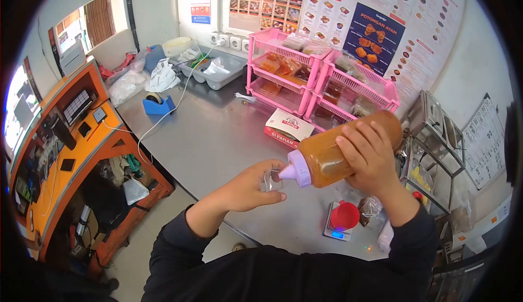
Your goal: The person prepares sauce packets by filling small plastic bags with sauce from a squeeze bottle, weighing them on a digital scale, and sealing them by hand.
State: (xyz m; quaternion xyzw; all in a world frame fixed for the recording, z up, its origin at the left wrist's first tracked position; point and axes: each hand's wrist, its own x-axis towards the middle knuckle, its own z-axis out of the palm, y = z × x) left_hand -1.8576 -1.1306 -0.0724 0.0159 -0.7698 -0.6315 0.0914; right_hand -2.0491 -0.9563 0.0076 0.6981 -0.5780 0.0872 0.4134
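Observation:
My right hand (371, 157) is wrapped round a large squeeze bottle (326, 161) filled with orange-brown sauce. The bottle is tipped over to the left, its pale purple nozzle (295, 170) pointing down toward my left hand (251, 186). Between the thumb and fingers of that hand is a small clear plastic bag (269, 182), its mouth right at the nozzle tip. A little dark sauce shows at the tip. Below the bottle, a red cup (345, 216) rests on a small digital scale (337, 233) with a lit display.
Pink tiered racks (286, 92) with packets stand at the back, a printed food box (289, 126) before them. A grey divided tray (213, 71), a blue tape dispenser (158, 104) and a white cable (163, 118) lie leftward. A metal shelf (436, 133) stands right.

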